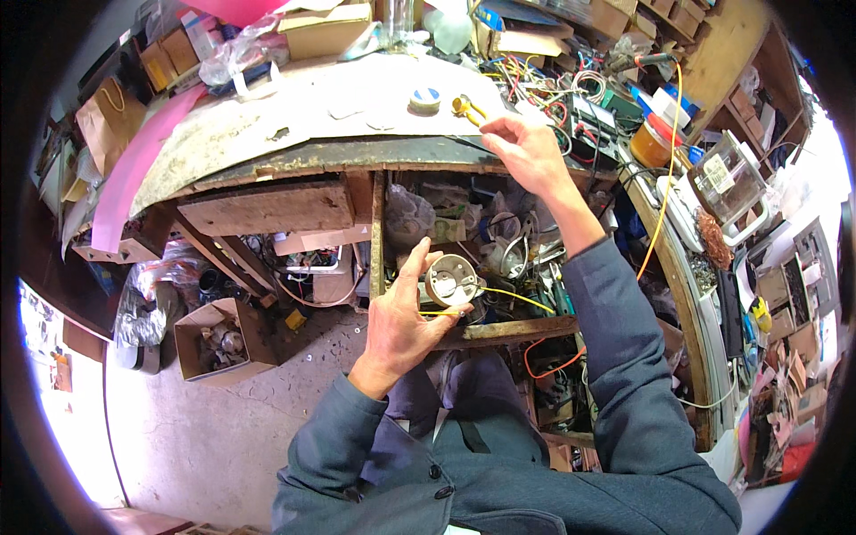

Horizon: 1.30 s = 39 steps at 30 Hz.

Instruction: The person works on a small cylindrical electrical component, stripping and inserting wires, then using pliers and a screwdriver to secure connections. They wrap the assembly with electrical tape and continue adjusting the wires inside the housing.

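My left hand (401,316) grips a round metal housing (450,280) with an open face and small parts inside, held low in front of the wooden bench. A yellow wire (517,295) runs from it to the right. My right hand (526,152) is raised at the bench edge, fingers curled together beside a yellow-handled tool (465,107); what they hold, if anything, I cannot make out. A round tin (423,101) with a blue-and-white top lies on the pale bench top (223,143).
Tangled wires (535,80) and small electronics crowd the back right, near an orange jar (651,147) and a clear container (722,187). Open shelving below holds bags and tools. A cardboard box (223,361) stands on the floor at left. A pink strip (134,187) hangs over the bench edge.
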Each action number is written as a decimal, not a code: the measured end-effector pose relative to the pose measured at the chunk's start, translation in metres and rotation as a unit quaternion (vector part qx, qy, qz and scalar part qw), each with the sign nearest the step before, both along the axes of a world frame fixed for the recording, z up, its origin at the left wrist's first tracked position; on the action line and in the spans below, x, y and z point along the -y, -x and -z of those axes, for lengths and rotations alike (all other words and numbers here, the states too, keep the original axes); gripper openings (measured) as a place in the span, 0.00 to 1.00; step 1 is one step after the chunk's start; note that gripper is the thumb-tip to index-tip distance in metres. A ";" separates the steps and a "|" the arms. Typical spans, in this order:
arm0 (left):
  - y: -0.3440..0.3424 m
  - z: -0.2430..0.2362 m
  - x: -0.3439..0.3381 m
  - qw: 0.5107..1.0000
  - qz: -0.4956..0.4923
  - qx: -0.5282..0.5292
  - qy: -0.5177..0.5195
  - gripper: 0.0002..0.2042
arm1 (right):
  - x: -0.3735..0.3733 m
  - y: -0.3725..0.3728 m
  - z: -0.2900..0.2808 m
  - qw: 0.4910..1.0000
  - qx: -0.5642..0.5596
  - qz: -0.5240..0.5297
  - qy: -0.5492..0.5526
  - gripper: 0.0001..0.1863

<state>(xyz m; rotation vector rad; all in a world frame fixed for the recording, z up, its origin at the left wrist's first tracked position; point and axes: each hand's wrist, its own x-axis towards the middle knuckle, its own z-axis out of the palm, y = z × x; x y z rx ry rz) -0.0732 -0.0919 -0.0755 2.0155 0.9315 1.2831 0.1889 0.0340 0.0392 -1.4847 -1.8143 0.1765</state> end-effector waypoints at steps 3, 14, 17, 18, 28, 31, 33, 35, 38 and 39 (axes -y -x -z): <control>-0.002 0.001 -0.001 1.000 0.007 0.010 0.003 0.50 | -0.020 0.001 -0.005 0.999 0.042 0.011 -0.013 0.15; -0.003 0.003 0.000 0.999 -0.024 0.020 -0.012 0.50 | 0.088 0.065 -0.042 0.945 0.105 -0.300 0.076 0.06; -0.003 0.001 -0.002 0.999 -0.023 0.020 -0.015 0.50 | 0.113 0.078 -0.032 0.929 0.159 -0.328 0.066 0.07; 0.000 0.001 -0.001 0.999 -0.028 0.016 -0.023 0.50 | 0.120 0.082 -0.027 0.926 0.190 -0.324 0.043 0.07; -0.006 0.004 -0.001 0.997 -0.054 -0.020 -0.042 0.49 | 0.144 0.093 0.010 0.897 0.329 -0.296 -0.016 0.08; -0.004 0.003 0.002 0.998 -0.051 -0.017 -0.028 0.48 | 0.145 0.095 0.005 0.901 0.310 -0.305 -0.010 0.09; -0.005 0.008 -0.001 0.996 -0.051 0.000 -0.067 0.51 | 0.146 0.095 0.004 0.903 0.297 -0.310 0.001 0.10; -0.004 0.007 0.000 0.997 -0.050 -0.015 -0.065 0.51 | 0.145 0.095 0.002 0.903 0.295 -0.312 0.017 0.11; -0.002 0.009 0.001 0.996 -0.053 -0.032 -0.062 0.52 | 0.142 0.096 0.003 0.900 0.299 -0.315 0.039 0.12; -0.003 0.010 0.001 0.996 -0.053 -0.034 -0.062 0.52 | 0.141 0.096 0.004 0.900 0.298 -0.316 0.042 0.12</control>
